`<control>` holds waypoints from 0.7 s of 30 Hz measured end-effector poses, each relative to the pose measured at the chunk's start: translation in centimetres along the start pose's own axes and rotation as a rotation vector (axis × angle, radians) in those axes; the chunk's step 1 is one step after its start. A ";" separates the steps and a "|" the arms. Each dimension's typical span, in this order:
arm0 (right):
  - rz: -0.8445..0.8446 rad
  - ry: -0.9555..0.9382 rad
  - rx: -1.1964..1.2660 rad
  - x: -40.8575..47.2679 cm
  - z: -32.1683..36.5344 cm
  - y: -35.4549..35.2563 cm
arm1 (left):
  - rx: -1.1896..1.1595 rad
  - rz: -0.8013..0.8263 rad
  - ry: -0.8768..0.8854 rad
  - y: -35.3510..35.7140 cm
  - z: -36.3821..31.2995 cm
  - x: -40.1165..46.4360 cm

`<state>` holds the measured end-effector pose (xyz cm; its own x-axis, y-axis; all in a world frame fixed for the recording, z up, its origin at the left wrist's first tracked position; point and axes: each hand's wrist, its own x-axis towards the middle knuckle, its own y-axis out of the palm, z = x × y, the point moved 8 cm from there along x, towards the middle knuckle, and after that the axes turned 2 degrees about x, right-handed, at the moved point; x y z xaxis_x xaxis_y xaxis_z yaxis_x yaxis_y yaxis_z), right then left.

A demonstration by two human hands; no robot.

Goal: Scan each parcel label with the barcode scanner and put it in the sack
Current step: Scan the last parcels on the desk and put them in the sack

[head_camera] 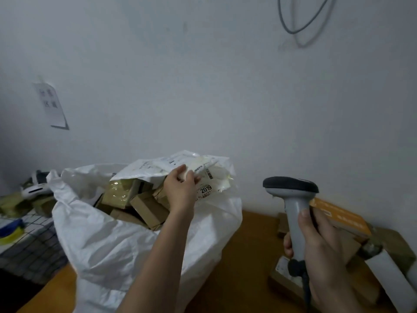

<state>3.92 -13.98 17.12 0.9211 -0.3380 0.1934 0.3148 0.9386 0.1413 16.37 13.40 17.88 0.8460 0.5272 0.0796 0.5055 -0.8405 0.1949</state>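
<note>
A big white woven sack (108, 240) stands open in the middle, with several brown cardboard parcels (147, 207) inside. Over its far rim my left hand (180, 190) grips a flat white plastic parcel (173, 166) with a printed label marked 2019 (206, 189). To the right my right hand (320, 251) holds a grey barcode scanner (293, 199) upright by its handle, its dark head level with the parcel and apart from it. The scanner's cord hangs down below my hand.
An orange box (340, 216), brown cartons (284, 279) and a white roll (392, 281) lie on the brown surface at the right. At the left are a wire grid rack (33, 242), small parcels and a white device (36, 188). A white wall stands behind.
</note>
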 end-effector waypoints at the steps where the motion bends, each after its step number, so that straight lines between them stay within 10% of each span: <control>1: 0.001 0.002 -0.002 0.0 -0.1 0.0 | 0.057 -0.007 -0.012 -0.4 0.4 0.5; 15: -0.039 0.038 -0.050 1.0 -1.7 -2.2 | 0.568 -0.172 0.350 0.9 -2.9 -4.7; 21: -0.185 0.089 -0.076 2.1 -3.1 -8.3 | 0.540 0.018 0.464 8.1 -0.2 -8.6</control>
<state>3.98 -22.26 13.35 0.8615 -0.5009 0.0835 0.4938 0.8647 0.0924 13.19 2.10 18.96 0.7559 0.4106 0.5100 0.6073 -0.7306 -0.3120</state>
